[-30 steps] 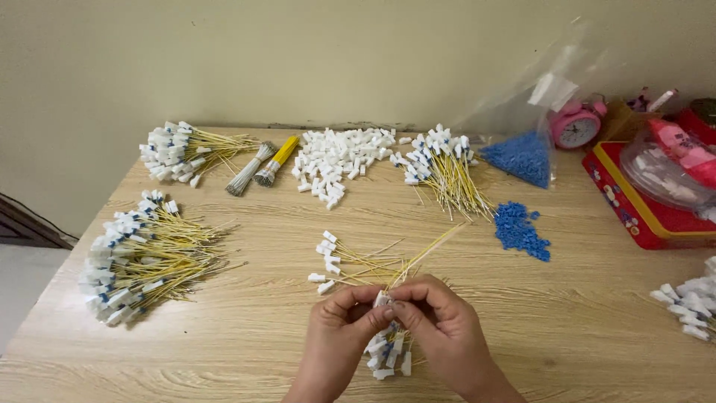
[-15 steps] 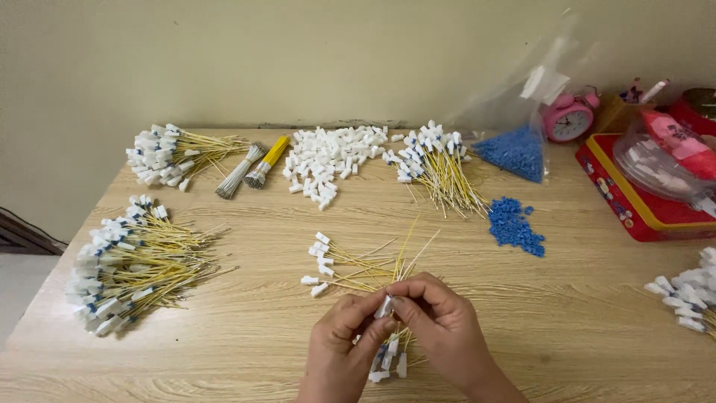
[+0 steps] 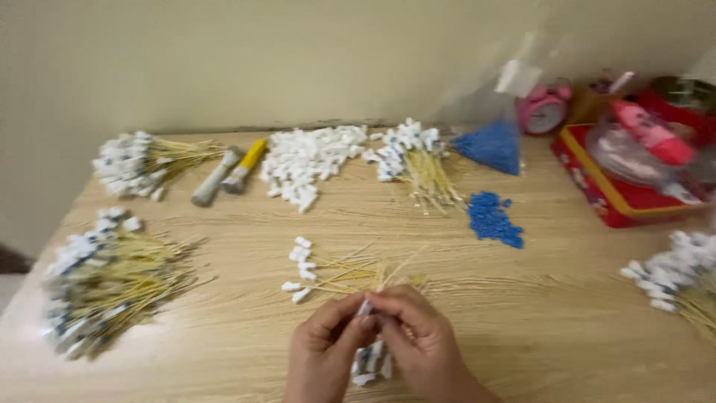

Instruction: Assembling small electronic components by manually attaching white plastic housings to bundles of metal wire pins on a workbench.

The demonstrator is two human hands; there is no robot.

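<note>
My left hand [image 3: 324, 347] and my right hand [image 3: 421, 339] meet at the near edge of the wooden table [image 3: 567, 328], fingertips pinched together on a small white connector [image 3: 365, 307] on a yellow wire. Just beyond the fingers lie loose yellow wires with white connectors [image 3: 328, 270]. Under my hands sits a small heap of finished white-and-blue pieces [image 3: 371, 363], partly hidden.
Bundles of yellow wires with white ends lie at the left [image 3: 104, 287], back left [image 3: 145, 160], back centre [image 3: 418, 160] and right edge [image 3: 679, 272]. A pile of white connectors [image 3: 309, 160], blue beads [image 3: 492, 216], a bag of blue beads [image 3: 492, 145], two tools [image 3: 227, 173], a pink clock [image 3: 546, 112] and a red tin [image 3: 626, 186] stand behind.
My hands stay pinched on the connector, shifted slightly left. The view has tilted and blurred a little.
</note>
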